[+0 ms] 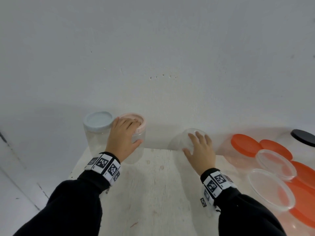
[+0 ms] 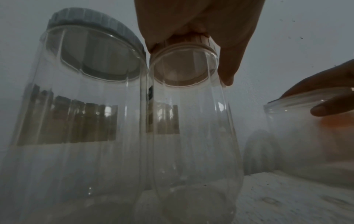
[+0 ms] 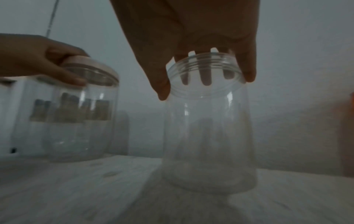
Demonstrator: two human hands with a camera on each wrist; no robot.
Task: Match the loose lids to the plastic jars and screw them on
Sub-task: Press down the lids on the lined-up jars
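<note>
Two capped clear jars stand side by side at the back left of the white table (image 1: 153, 193). One wears a pale blue lid (image 1: 98, 121), the other a pink lid (image 1: 141, 123). My left hand (image 1: 126, 133) grips the pink lid (image 2: 185, 40) from above, fingers over its top and thumb down the jar's side (image 2: 191, 121). To the right stands an open clear jar (image 1: 180, 140) with no lid. My right hand (image 1: 196, 143) holds its threaded rim (image 3: 203, 63), fingers hooked inside the mouth and thumb outside.
Several orange lids (image 1: 245, 143) and two clear lids (image 1: 274, 164) lie stacked at the table's right. A black lid (image 1: 303, 137) sits at the far right. A white wall rises right behind the jars. The table's left edge (image 1: 73, 167) drops off beside my left wrist.
</note>
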